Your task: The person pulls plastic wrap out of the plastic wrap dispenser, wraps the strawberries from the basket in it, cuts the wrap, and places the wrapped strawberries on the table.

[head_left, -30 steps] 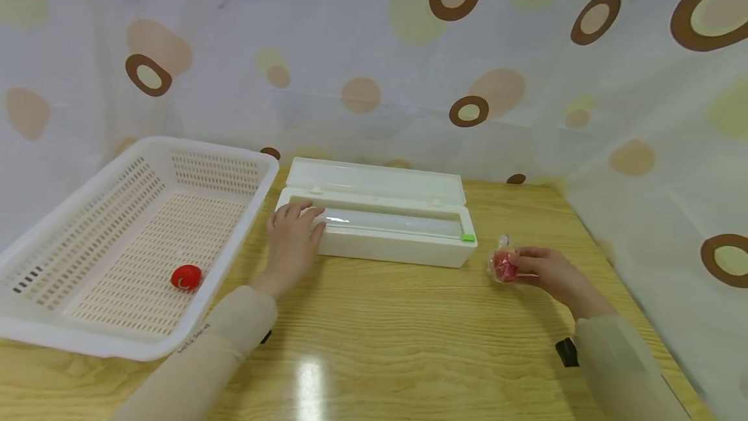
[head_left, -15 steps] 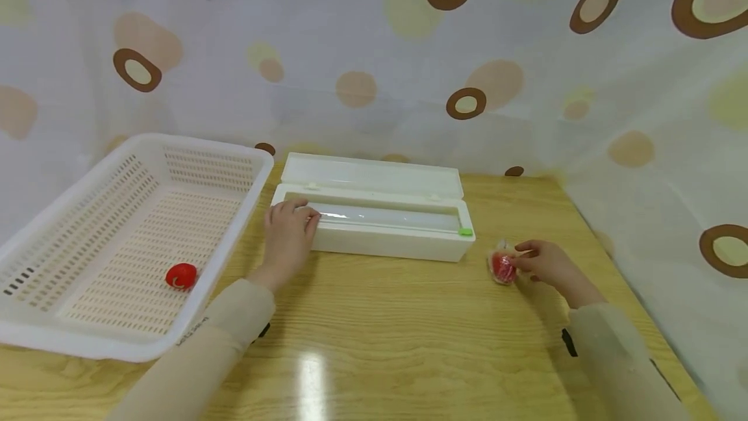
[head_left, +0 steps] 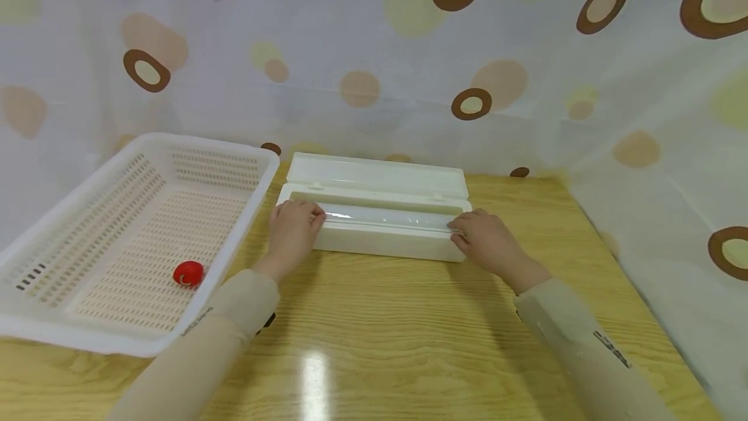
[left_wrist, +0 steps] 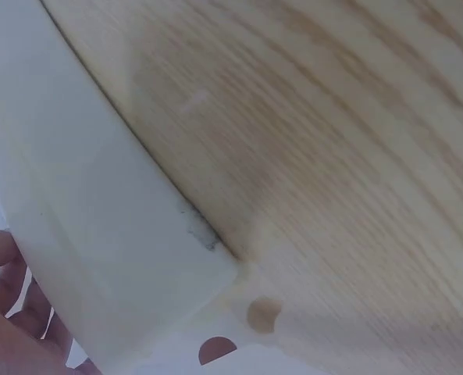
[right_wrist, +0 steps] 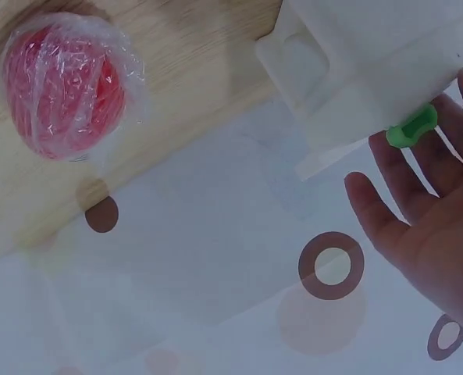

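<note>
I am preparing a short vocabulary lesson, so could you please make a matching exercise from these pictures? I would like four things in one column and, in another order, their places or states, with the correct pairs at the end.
Things
1. small red object
2. wrapped red bundle
3. box lid
4. green piece

Places or states
A. open, at the back of the white box
B. at the fingers of the right hand
C. inside the white basket
D. in clear plastic, on the table

Pairs: 1-C, 2-D, 3-A, 4-B
</note>
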The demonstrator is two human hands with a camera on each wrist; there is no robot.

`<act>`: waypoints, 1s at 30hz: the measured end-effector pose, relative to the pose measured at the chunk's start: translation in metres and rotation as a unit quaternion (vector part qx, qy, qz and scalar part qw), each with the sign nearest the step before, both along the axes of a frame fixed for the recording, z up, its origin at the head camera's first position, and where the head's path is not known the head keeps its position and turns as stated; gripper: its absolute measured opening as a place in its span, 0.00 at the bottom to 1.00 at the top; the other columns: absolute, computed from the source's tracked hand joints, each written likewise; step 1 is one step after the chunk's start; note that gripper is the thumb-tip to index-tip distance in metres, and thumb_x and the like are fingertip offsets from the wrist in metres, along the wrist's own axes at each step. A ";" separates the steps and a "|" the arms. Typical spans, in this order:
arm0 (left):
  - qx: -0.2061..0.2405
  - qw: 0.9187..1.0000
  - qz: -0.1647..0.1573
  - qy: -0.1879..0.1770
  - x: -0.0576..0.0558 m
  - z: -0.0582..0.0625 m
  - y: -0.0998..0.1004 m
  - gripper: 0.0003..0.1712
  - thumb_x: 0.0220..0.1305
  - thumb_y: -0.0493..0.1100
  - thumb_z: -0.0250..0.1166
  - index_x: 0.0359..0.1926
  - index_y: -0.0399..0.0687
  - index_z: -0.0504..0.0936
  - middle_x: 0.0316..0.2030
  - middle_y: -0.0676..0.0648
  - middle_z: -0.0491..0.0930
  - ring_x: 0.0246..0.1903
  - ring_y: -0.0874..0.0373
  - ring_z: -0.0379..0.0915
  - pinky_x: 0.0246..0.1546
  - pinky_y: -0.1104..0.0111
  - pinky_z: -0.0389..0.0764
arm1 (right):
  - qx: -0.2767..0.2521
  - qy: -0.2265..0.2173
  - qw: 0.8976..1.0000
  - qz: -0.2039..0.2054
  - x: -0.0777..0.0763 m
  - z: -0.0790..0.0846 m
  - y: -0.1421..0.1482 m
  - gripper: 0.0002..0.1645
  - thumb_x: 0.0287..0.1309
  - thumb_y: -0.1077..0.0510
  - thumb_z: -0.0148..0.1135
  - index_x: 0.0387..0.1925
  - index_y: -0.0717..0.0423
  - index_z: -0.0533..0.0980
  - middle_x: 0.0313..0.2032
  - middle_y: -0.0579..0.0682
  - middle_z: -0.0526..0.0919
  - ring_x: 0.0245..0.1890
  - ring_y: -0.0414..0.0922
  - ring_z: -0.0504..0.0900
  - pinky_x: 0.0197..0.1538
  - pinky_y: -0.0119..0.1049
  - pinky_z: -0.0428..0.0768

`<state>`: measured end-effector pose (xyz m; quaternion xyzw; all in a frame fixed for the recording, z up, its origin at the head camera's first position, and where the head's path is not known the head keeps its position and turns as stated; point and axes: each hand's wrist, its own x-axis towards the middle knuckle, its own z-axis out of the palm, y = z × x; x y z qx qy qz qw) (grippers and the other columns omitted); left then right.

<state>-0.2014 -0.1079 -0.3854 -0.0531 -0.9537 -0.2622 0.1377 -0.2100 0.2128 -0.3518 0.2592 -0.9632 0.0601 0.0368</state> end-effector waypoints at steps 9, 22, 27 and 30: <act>-0.017 1.000 0.019 -0.015 -0.008 0.004 0.002 0.13 0.66 0.45 0.56 0.37 0.42 0.83 0.39 0.43 0.85 0.44 0.45 0.74 0.56 0.48 0.67 | -0.020 -0.022 0.999 -0.025 -0.011 0.004 -0.005 0.12 0.58 0.66 0.56 0.40 0.65 0.83 0.39 0.61 0.87 0.42 0.57 0.80 0.48 0.52 0.80; 0.002 0.999 0.021 -0.037 -0.014 0.014 0.007 0.14 0.68 0.44 0.52 0.40 0.41 0.80 0.40 0.41 0.82 0.45 0.44 0.72 0.56 0.48 0.66 | -0.033 -0.015 0.997 -0.067 -0.019 0.002 -0.011 0.14 0.60 0.58 0.54 0.38 0.65 0.79 0.39 0.62 0.84 0.36 0.53 0.79 0.37 0.49 0.81; -0.011 0.999 0.022 -0.043 -0.018 0.017 0.007 0.15 0.69 0.45 0.50 0.43 0.40 0.80 0.41 0.41 0.81 0.45 0.44 0.72 0.55 0.48 0.67 | -0.020 -0.009 0.998 -0.061 -0.021 0.006 -0.037 0.27 0.58 0.43 0.58 0.46 0.62 0.78 0.46 0.60 0.82 0.47 0.55 0.76 0.45 0.51 0.80; -0.012 0.998 0.019 -0.056 -0.022 0.020 0.008 0.15 0.70 0.45 0.49 0.43 0.41 0.79 0.41 0.42 0.80 0.45 0.45 0.72 0.56 0.48 0.66 | 0.014 0.007 0.999 -0.044 -0.024 0.005 -0.058 0.30 0.56 0.40 0.58 0.49 0.60 0.79 0.49 0.58 0.82 0.50 0.54 0.75 0.45 0.49 0.81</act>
